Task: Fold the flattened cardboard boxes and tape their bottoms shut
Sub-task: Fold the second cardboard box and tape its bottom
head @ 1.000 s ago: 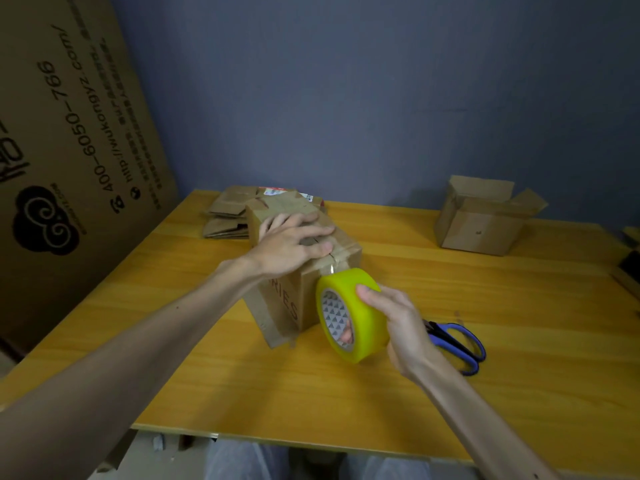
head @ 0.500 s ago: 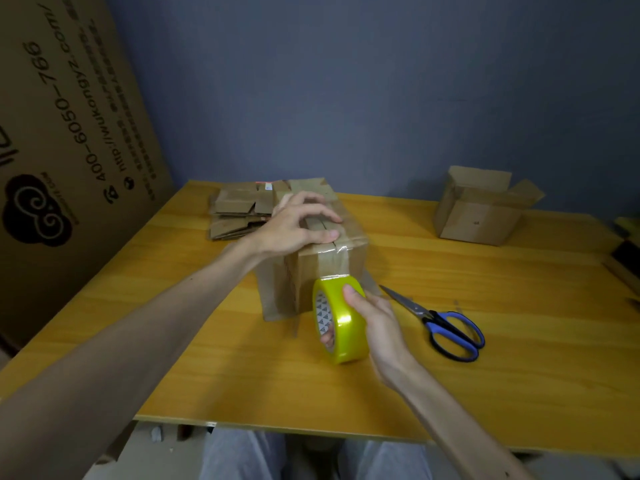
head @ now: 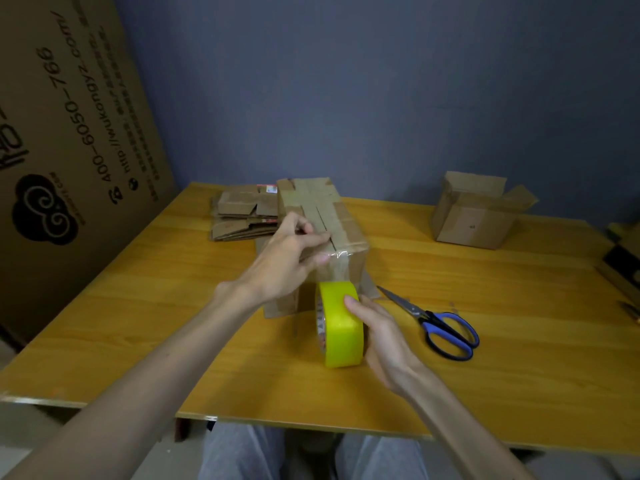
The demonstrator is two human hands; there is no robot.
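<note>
A folded cardboard box (head: 320, 209) stands bottom-up in the middle of the table, its closed flaps facing up with old tape on them. My left hand (head: 289, 258) presses on the near top edge of the box, thumb on a clear strip of tape at the corner. My right hand (head: 377, 327) grips a yellow tape roll (head: 341, 327) held on edge just in front of the box. The clear strip runs from the roll up the box's near side. A stack of flattened boxes (head: 242, 216) lies behind the box to the left.
Blue-handled scissors (head: 440, 323) lie to the right of the roll. An assembled open box (head: 474, 213) sits at the back right. A large printed cardboard sheet (head: 69, 133) leans at the left. The yellow table (head: 519, 375) has its front edge close to my lap.
The box has turned so its long side points away from me. My right hand has drawn the roll down and toward me, stretching tape over the near edge. My left hand slid to that edge.
</note>
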